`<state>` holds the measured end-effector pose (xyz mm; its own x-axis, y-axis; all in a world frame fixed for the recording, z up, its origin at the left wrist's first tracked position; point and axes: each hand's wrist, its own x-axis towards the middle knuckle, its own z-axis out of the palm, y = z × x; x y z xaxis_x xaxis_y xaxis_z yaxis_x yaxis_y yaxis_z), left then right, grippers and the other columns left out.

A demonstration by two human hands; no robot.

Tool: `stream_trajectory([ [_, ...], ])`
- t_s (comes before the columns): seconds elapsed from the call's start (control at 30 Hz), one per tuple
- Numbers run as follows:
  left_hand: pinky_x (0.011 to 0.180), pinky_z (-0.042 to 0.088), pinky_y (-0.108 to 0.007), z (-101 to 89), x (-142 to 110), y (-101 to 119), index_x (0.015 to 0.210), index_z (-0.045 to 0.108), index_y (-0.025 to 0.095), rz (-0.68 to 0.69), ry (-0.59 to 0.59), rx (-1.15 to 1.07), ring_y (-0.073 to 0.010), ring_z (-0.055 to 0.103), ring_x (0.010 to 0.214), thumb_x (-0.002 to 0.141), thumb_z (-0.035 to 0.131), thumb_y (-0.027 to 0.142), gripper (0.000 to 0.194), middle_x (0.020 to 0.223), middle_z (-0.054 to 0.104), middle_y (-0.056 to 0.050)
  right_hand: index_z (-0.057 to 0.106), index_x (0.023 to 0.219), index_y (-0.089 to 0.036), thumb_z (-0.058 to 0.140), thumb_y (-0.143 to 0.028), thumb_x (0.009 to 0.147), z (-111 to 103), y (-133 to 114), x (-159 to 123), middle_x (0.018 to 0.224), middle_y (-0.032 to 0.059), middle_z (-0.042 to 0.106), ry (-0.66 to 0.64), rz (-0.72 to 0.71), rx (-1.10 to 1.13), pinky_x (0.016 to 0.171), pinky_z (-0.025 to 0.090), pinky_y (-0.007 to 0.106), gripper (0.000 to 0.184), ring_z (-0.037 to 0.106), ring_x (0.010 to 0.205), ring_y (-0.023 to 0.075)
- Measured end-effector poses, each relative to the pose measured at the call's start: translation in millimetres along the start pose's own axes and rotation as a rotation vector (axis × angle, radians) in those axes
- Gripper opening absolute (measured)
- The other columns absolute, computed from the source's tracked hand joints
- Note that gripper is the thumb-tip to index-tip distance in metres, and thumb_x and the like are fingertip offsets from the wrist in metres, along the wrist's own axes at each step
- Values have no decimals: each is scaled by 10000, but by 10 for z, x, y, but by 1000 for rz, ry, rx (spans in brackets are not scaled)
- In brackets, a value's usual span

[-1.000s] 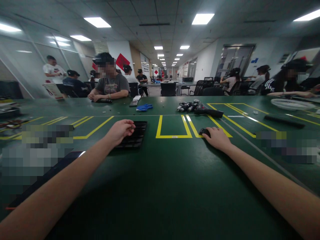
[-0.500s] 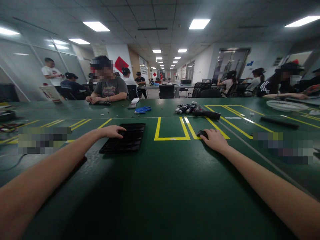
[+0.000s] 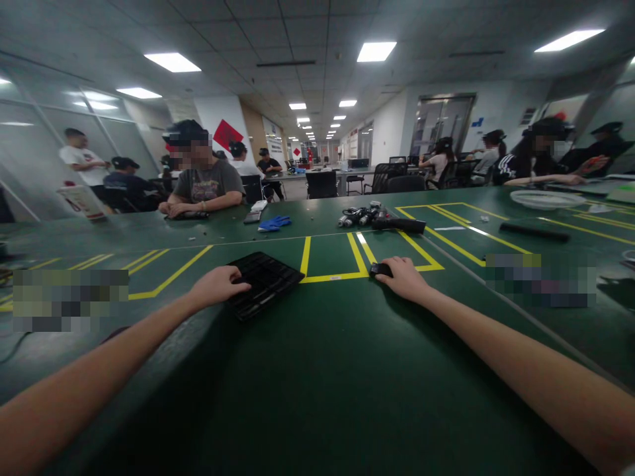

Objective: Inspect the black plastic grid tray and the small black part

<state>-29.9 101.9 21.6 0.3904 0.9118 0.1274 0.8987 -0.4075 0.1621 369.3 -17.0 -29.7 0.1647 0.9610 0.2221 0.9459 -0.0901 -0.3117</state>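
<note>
My left hand (image 3: 217, 285) grips the near left edge of a black compartment tray (image 3: 265, 281) that lies turned at an angle on the green table (image 3: 327, 370). My right hand (image 3: 404, 277) rests on the table with its fingers closed round a small black object (image 3: 380, 269), just beside a yellow taped rectangle (image 3: 335, 258). Both forearms stretch out over the table toward these things.
Farther back lie a cluster of black and silver parts (image 3: 360, 215), a black tool (image 3: 399, 225), a blue glove (image 3: 274, 223) and a phone (image 3: 252, 217). A seated person (image 3: 201, 178) faces me across the table. Other people sit at the right and behind.
The left hand drew the black tray nearer and turned it at an angle. The right hand with the small black object shifted slightly left and nearer. The view shifted too.
</note>
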Motion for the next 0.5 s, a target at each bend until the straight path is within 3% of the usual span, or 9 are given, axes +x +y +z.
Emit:
stream_trajectory([
  [0.13,609,373,-289,276,-231,613,761,547,171,9,150,-213,-201,508,701,688,530,496,333,723,516,-29,526,1151,-140,559,-346,790,138,-507,-190,1144,126,569,-58,-175,345,945,384,433,416,463,1090,266],
  [0.27,645,410,-305,458,-420,1098,899,552,165,169,173,-420,-192,502,740,724,532,462,346,767,511,-21,546,1074,-185,548,-311,796,289,-819,-373,1101,86,581,-34,-416,688,946,395,457,305,502,1048,239],
  [0.33,653,420,-309,512,-497,1227,944,546,164,236,169,-502,-186,499,749,751,518,428,328,791,514,-26,561,1008,-190,522,-298,805,335,-851,-417,1066,78,595,-37,-514,744,946,395,479,233,521,1023,242],
  [0.5,728,427,-343,564,-629,1341,1023,511,160,329,212,-505,-191,490,796,781,507,400,340,850,508,-43,595,959,-202,498,-299,800,293,-791,-459,1065,76,633,-87,-576,691,997,374,479,210,525,1068,258],
])
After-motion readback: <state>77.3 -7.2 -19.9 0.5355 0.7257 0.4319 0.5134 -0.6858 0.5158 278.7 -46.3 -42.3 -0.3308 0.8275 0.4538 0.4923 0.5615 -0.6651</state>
